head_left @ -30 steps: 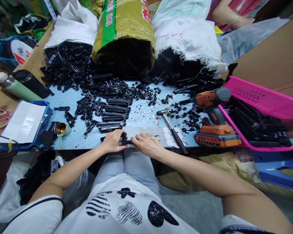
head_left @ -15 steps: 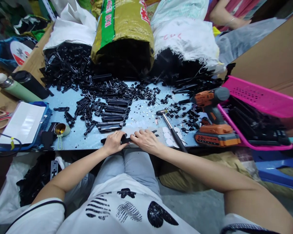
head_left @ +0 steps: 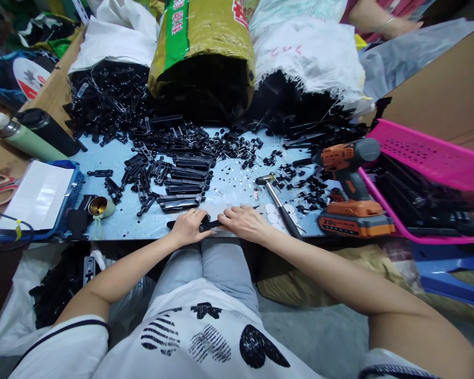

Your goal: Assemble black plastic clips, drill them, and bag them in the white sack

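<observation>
At the table's front edge, both hands grip one long black plastic part (head_left: 215, 223). My left hand (head_left: 188, 227) closes round its left portion, and a dark tip sticks out beyond the fingers. My right hand (head_left: 243, 222) wraps over the right portion with fingers pressed together, hiding much of it. Just beyond the left hand lies a row of long black plastic pieces (head_left: 184, 188). A hammer (head_left: 278, 202) with a black handle rests to the right of my right hand, beside several white round discs (head_left: 272, 213).
An orange cordless drill (head_left: 351, 195) stands right, before a pink basket (head_left: 430, 152) of black parts. Three open sacks at the back spill black pieces (head_left: 106, 97); small pins (head_left: 237, 145) lie mid-table. A metal cup (head_left: 100, 207) is left. Another person's arm (head_left: 387, 23) shows at upper right.
Both hands stay on the black part; my right hand has shifted slightly rightward, leaving more of the part showing between the hands. The whole view has also moved a little.
</observation>
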### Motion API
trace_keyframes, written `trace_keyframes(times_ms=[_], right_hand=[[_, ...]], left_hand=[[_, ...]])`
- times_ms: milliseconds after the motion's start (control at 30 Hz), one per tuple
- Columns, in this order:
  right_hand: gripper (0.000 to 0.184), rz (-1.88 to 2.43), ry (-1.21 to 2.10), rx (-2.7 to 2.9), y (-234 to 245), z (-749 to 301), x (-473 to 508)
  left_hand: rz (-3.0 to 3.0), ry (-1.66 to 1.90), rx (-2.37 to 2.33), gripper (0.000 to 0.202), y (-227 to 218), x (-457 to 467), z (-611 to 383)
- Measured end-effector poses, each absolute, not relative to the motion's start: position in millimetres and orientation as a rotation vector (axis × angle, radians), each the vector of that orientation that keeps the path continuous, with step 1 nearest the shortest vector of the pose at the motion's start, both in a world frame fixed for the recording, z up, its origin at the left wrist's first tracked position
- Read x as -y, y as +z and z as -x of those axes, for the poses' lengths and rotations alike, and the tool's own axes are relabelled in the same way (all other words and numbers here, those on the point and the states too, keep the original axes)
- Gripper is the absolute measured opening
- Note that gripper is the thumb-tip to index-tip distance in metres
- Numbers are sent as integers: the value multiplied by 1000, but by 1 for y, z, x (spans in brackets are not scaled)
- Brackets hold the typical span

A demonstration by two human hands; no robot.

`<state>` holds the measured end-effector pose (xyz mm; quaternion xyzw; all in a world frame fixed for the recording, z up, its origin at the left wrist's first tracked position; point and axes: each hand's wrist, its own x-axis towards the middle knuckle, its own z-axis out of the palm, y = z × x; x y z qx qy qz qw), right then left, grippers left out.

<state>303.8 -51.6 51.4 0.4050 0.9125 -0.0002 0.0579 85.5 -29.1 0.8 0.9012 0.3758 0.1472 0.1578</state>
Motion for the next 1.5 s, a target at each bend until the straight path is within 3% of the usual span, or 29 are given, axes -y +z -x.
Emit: trace_keyframes(times_ms=[100, 333, 533, 667, 833, 967, 1167, 1267, 1400, 1500], right_hand=[[39, -1394, -36, -2687, 52, -299, 58], [41, -1279, -125, -2714, 54, -308, 65], [36, -1600, -566, -2556, 34, -307, 30], [25, -1818, -405, -2521, 15, -283, -11], [22, -1738, -385, -2468, 9, -298, -22], [18, -1865, -345, -2229, 19, -365, -4], [27, -2324, -211, -2136, 41, -436, -24], [30, -2349, -200, -2236, 34, -434, -54], [28, -2363, -270, -2329, 14, -416, -92], [22, -2500, -420, -2359, 8, -408, -100]], left_hand=[[-2562, 414, -1109, 46, 0, 27, -87], [-2584, 445, -988, 52, -6, 33, -84], [-2636, 242, -1003, 49, -2, 29, -103], [-2693, 341, -945, 62, 11, 27, -118], [-2714, 461, -1098, 35, 35, -5, -132], [-2697, 365, -1201, 26, 37, -59, -171], [-2579, 225, -1137, 37, 9, -119, -268], [-2482, 226, -1214, 31, 2, -127, -296], [-2429, 259, -1314, 21, 11, -122, -285], [-2233, 492, -1318, 14, 26, -101, -226]])
